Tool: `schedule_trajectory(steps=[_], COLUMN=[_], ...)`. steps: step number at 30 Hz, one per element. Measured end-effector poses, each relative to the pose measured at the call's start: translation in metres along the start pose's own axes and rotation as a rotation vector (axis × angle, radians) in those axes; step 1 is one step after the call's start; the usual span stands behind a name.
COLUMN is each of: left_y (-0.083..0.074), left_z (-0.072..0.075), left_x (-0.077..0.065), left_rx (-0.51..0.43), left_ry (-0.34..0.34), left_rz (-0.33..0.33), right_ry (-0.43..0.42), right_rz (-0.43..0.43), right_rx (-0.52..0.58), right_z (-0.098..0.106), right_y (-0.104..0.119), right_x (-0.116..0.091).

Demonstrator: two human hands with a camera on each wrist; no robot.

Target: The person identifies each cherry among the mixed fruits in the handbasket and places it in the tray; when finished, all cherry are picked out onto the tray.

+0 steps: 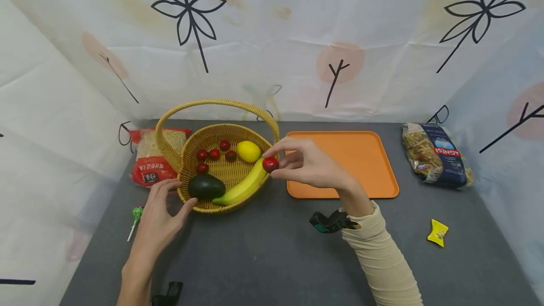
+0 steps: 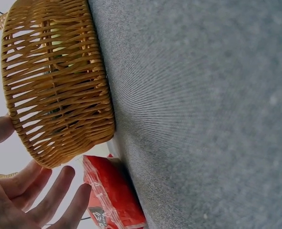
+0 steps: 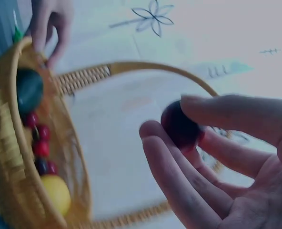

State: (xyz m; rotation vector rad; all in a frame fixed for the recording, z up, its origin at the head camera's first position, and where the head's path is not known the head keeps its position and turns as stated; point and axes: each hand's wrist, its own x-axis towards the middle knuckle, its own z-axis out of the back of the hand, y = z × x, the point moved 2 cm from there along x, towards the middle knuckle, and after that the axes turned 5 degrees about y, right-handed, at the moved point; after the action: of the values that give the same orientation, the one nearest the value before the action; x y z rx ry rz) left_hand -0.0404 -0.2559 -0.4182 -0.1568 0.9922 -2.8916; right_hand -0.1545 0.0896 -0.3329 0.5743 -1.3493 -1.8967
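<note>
Red fruit (image 1: pixel 270 165) (round), pinched in right hand (image 1: pixel 312 165), near basket (image 1: pixel 226 168)

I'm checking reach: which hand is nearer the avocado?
Left. The left hand is at the basket's rim, close beside the avocado; the right hand is farther, past the banana.

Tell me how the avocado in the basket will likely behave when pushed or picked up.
The avocado would probably roll with a wobble, being rounded but longer than it is wide. Its smooth, shiny skin may make it slippery. It likely won't roll far, since the wall of the basket and the banana are close by.
</note>
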Motion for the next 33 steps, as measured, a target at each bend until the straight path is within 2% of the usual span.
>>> schedule_trajectory(steps=[5,9,13,16,24,28,33], left_y=[0.0,-0.001,-0.002,-0.002,0.0,0.0,-0.001], left_z=[0.0,0.0,0.0,0.0,0.0,0.001,0.0], left_x=[0.0,0.0,0.0,0.0,0.0,0.0,0.0], left_rx=[0.006,0.007,0.011,0.012,0.009,0.002,-0.003], left_ry=[0.003,0.007,0.013,0.015,0.016,0.019,0.02], left_rz=[0.01,0.013,0.015,0.015,0.013,0.018,0.023], right_ry=[-0.074,-0.176,-0.227,-0.24,-0.249,-0.229,-0.23], right_rz=[-0.02,-0.118,-0.268,-0.325,-0.351,-0.334,-0.341], right_rx=[-0.022,-0.096,-0.146,-0.175,-0.312,-0.345,-0.351], right_z=[0.029,0.049,0.059,0.062,0.062,0.059,0.057], right_y=[-0.014,-0.039,-0.07,-0.092,-0.132,-0.14,-0.147], right_x=[-0.025,-0.028,-0.018,-0.007,0.027,0.042,0.049])
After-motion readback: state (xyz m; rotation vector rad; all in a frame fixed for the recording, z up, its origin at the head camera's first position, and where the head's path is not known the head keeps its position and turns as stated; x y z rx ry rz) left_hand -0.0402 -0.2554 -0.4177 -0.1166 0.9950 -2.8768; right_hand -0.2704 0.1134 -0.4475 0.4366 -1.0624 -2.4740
